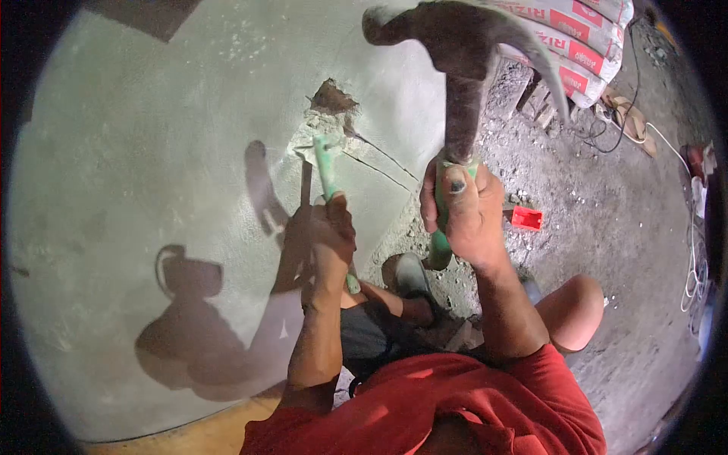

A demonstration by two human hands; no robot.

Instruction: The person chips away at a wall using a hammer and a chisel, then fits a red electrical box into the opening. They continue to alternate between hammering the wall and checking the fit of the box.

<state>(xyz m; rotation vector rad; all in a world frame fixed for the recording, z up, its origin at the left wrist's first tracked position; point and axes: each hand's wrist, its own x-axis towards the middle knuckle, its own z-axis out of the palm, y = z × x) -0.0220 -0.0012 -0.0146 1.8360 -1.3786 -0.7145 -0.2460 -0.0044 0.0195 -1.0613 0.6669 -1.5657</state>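
My left hand (332, 224) is wrapped round a slim green chisel-like bar (326, 167). Its upper end, which has a small hole, overlaps the broken patch of the grey wall (220, 98); the lower end sticks out below my fist. A jagged hole (334, 97) shows just above that end, and two dark cracks or grooves run from it down to the right. My right hand (470, 208) grips the green handle of a claw hammer (462, 45). The hammer is raised upright, its metal head large and close to the camera, right of the bar.
Stacked printed sacks (576, 45) lie at the top right, near a pair of sandals (633, 125) and loose cables (691, 258). Rubble covers the floor, with a small red box (527, 218) on it. My boot (412, 274) stands near the wall's base.
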